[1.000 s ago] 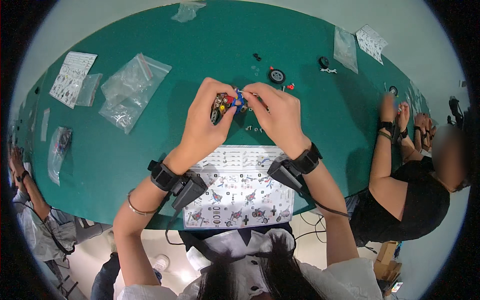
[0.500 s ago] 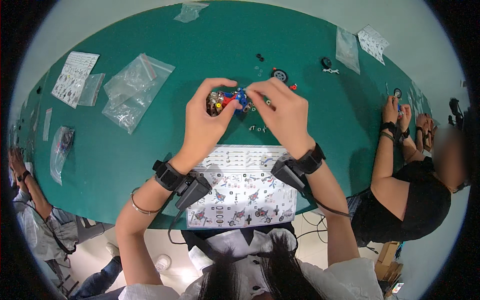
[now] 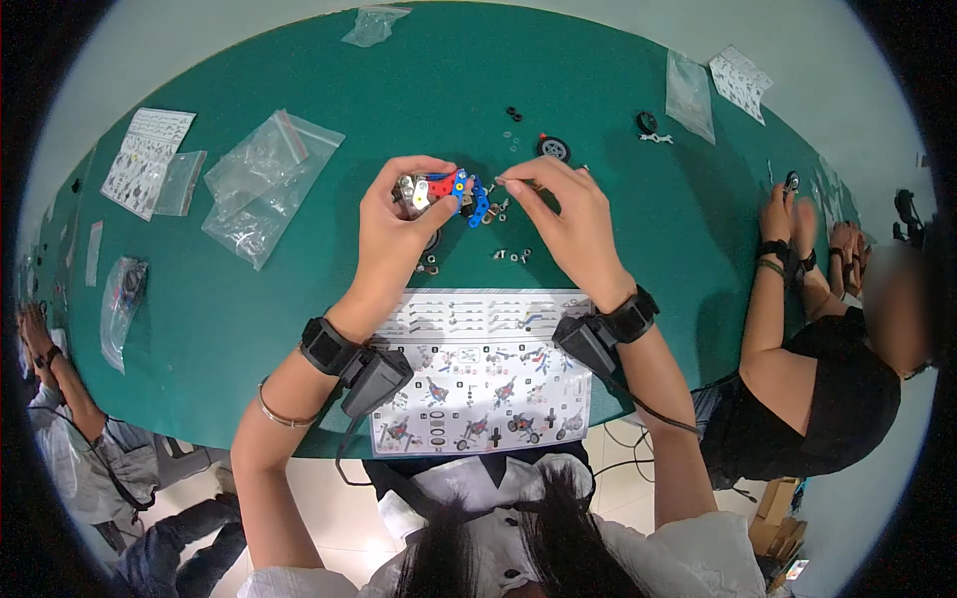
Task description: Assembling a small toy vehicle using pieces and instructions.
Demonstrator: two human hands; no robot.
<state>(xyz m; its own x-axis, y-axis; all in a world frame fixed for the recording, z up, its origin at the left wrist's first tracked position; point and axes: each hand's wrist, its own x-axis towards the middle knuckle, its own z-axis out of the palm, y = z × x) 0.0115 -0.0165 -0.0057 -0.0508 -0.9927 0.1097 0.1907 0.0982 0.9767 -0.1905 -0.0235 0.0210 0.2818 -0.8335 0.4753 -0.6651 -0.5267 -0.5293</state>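
My left hand is closed around a partly built toy model with red, blue and silver pieces, held above the green table. Thumb and fingertips grip its sides, and the palm hides part of it. Just to its right, my right hand pinches a tiny metal piece, too small to name, apart from the model. Below the hands lie several small nuts and screws. Beyond my right hand stands a small black wheel with a grey hub.
A printed instruction sheet lies at the near table edge. Clear plastic bags and a folded leaflet lie to the left. Another wheel and a small white wrench are at the far right. A co-worker sits on the right.
My right hand has drawn back from the model, a small piece at its fingertips. My left hand has shifted slightly left and turned the model, showing more of its red and blue pieces.
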